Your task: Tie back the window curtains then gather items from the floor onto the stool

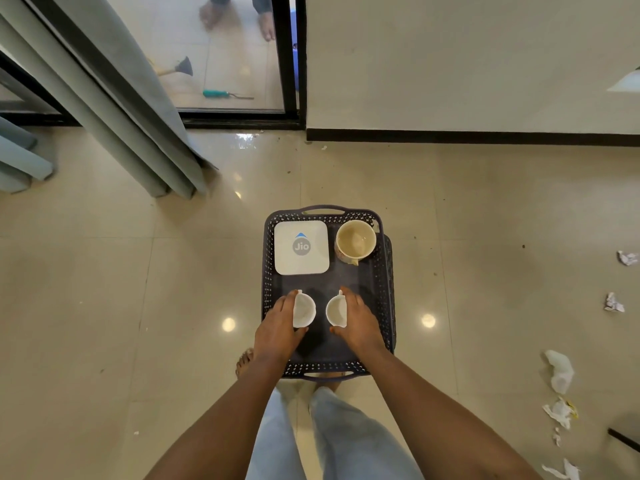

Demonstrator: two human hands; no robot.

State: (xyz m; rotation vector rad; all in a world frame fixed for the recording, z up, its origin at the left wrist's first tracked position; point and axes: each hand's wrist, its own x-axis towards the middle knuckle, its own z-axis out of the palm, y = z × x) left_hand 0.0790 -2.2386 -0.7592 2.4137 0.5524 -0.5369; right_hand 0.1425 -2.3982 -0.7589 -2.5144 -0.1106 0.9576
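A dark perforated tray [383, 292] with handles stands in front of me, above the floor. On it lie a white Jio box [300, 247] at the back left and a beige mug [356, 241] at the back right. My left hand [278, 327] grips a small white cup [304, 310] at the tray's front left. My right hand [358, 323] grips a second small white cup [336, 311] beside it. Both cups are upright over the tray floor. Whatever carries the tray is hidden beneath it.
Grey-blue curtains [138, 133] hang at the left by a black-framed glass door [294, 64]. Crumpled white papers [559, 372] lie scattered on the tiled floor at the right. Another person's feet [266, 26] and tools show beyond the glass.
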